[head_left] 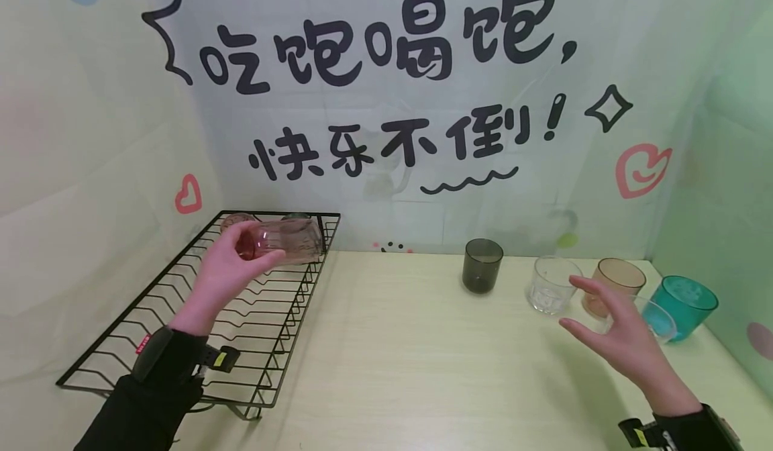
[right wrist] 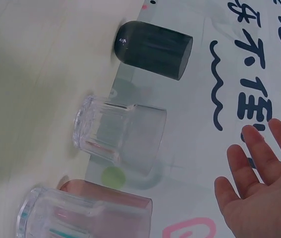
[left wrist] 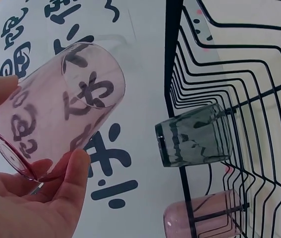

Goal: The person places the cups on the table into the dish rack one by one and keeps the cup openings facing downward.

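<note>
We hold a transparent pink cylindrical glass (left wrist: 51,114) in our left hand (head_left: 226,266) above a black wire rack (left wrist: 173,39); our right hand (head_left: 628,333) has fingers wide.

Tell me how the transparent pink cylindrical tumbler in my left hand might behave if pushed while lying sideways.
The pink tumbler would probably roll, since its wall is round. Smooth and shiny, it may slip against your left hand. Its clear, glass-like wall looks rigid and might chip against the black wire rack.
</note>
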Demonstrator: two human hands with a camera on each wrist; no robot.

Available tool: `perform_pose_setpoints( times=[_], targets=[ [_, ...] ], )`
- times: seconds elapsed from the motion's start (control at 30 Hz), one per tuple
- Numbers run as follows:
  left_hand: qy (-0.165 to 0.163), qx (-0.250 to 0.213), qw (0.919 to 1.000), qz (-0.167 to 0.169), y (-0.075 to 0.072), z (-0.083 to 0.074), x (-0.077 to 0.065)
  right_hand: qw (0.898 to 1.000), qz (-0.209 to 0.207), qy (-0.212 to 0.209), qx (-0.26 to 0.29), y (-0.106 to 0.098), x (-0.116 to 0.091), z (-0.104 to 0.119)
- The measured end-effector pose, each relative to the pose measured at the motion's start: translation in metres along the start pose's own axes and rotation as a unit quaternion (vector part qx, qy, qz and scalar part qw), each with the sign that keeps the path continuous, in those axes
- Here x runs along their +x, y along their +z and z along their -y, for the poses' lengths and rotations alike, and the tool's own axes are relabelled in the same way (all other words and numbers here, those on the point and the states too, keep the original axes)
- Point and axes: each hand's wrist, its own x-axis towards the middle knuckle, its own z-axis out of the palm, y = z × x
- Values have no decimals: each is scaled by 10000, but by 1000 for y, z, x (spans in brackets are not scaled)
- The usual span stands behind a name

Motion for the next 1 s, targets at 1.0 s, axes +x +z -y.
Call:
perform_pose_setpoints(
  times=[1.0],
  targets=[
    [-647,325,9974,39,-16,41,14,9991,-375,-101,-175,-11,-8,-33]
  ],
)
